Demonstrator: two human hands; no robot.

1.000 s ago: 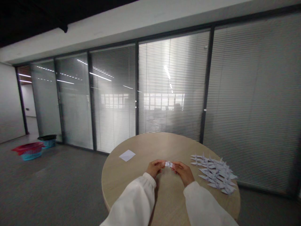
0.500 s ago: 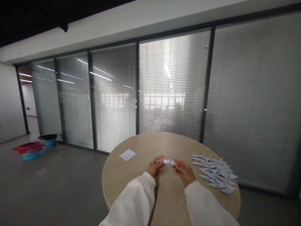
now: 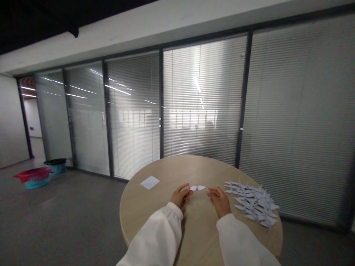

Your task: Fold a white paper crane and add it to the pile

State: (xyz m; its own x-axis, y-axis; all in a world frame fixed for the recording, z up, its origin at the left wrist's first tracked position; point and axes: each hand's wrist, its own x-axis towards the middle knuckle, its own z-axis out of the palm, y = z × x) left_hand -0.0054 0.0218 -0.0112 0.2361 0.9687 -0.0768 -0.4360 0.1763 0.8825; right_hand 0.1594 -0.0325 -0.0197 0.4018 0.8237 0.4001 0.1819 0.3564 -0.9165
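A small white folded paper crane (image 3: 198, 188) with its wings spread is held just above the round wooden table (image 3: 172, 168). My left hand (image 3: 179, 195) pinches the crane's left wing between thumb and fingers. Close by the right wing tip is my right hand (image 3: 220, 201), a small gap between its fingers and the paper. Its fingers are bent and a little apart, with nothing seen in them. On the table's right side lies a cluster of several white paper cranes (image 3: 253, 201).
A square sheet of white paper (image 3: 150, 182) lies on the table's left side. On the floor at the far left stand a blue basket with a red liner (image 3: 34, 178) and another with a black liner (image 3: 57, 166). Glass partitions with blinds (image 3: 205, 92) rise behind the table.
My right hand has let go of the crane's right wing and moved slightly to the right. The wings now show pointed and spread. My left hand still holds the left wing.
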